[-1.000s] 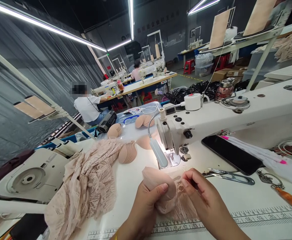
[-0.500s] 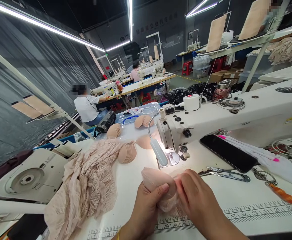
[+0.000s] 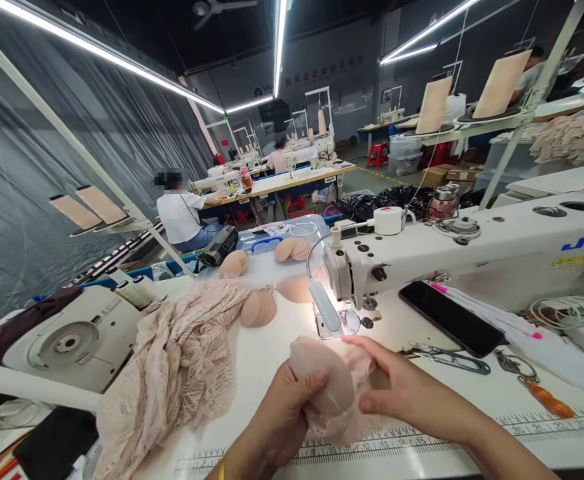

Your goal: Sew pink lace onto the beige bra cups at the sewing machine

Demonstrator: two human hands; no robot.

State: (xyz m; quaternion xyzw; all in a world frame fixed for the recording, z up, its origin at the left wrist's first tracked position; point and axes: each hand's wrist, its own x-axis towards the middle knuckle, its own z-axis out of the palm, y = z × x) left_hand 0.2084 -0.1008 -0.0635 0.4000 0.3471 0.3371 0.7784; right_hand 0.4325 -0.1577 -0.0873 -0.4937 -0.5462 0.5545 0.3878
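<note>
My left hand [image 3: 285, 420] is closed around a beige padded cup [image 3: 322, 377] wrapped in pink lace, thumb pressed on its front. My right hand [image 3: 402, 390] pinches the lace at the cup's right side, fingers curled round the fabric. Both hands hover just in front of the white sewing machine [image 3: 472, 257], whose needle area and small lamp [image 3: 325, 307] are right behind the cup.
A heap of pink lace [image 3: 182, 360] lies to the left, with stacks of beige cups [image 3: 259, 307] behind it. A black phone [image 3: 452, 319], thread snips [image 3: 449, 359] and keys [image 3: 532, 380] lie to the right. A printed ruler [image 3: 397, 440] runs along the table's front edge. Other people sew at far tables.
The view has tilted up and shifted. My right hand has slid to the cup's right side and its fingers now stretch over the lace; the left hand keeps its grip.
</note>
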